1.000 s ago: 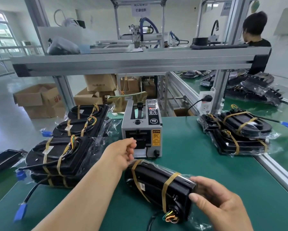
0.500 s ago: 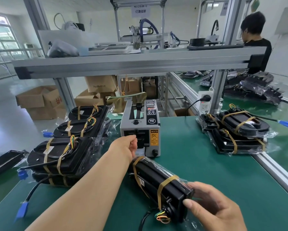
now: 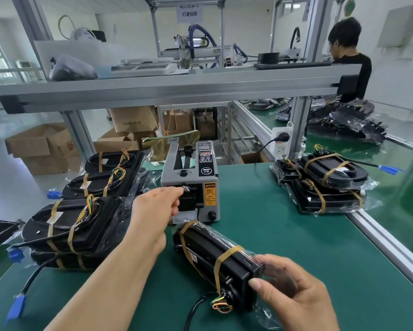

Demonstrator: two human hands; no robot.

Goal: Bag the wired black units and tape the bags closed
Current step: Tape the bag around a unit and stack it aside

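Observation:
A black unit (image 3: 215, 261) with yellow straps and coloured wires lies in a clear bag on the green table (image 3: 284, 247), front centre. My right hand (image 3: 293, 292) grips its near end and the bag's mouth. My left hand (image 3: 156, 211) reaches to the outlet of the grey tape dispenser (image 3: 191, 180), with thumb and forefinger pinched on a piece of tape (image 3: 185, 188) there. A stack of wired black units (image 3: 74, 225) lies at the left. Bagged units (image 3: 324, 185) are piled at the right.
An aluminium shelf beam (image 3: 176, 90) crosses overhead. Cardboard boxes (image 3: 43, 149) stand on the floor beyond the table's far left. A person in black (image 3: 351, 58) stands at the back right beside another pile of dark units (image 3: 344, 118). A power strip (image 3: 280, 142) hangs on a post.
My left hand has moved up from the bagged unit to the dispenser's outlet and pinched the tape. My right hand keeps hold of the unit's near end.

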